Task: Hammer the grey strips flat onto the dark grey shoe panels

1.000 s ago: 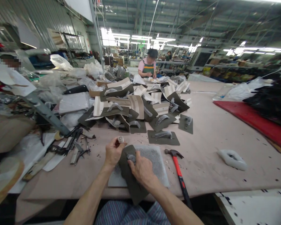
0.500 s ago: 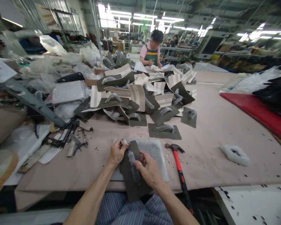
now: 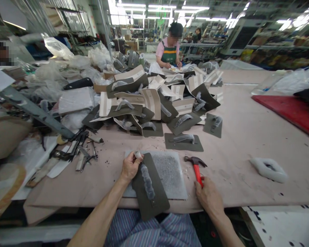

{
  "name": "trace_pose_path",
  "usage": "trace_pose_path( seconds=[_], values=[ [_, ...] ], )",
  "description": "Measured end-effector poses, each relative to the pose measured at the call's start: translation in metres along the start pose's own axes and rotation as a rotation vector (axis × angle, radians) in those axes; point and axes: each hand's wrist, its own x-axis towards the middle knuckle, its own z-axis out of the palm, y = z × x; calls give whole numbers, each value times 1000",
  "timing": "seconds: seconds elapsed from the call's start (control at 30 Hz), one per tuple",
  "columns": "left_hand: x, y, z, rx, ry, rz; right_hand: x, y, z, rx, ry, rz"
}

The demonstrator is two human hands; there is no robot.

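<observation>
I've got left hand (image 3: 130, 168) pinching some white stub (image 3: 137, 154), handle (image 3: 147, 183) already on the panel (image 3: 158, 192) beside it, right hand (image 3: 209, 196) gripping a seemingly unlifted hammer (image 3: 197, 171).

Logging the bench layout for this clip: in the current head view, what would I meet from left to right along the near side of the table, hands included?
Jumble of hand tools → left hand → dark panel → hammer → right hand on its handle → white ring-shaped bundle.
</observation>
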Motion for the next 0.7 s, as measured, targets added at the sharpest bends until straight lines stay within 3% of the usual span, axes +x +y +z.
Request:
trace_pose_path(
  seconds=[0.1, 0.27, 0.33, 0.7],
  values=[
    [0, 1, 2, 17, 18, 9, 3, -3, 0, 261, -89, 115],
    [3, 2, -1, -6, -7, 12, -7, -19, 4, 1271, -440, 422],
    [5, 1, -3, -37, -25, 3, -15, -25, 6, 1472, -488, 475],
    [1, 5, -4, 8, -42, 45, -20, -39, -1, 1500, -437, 545]
  ],
)
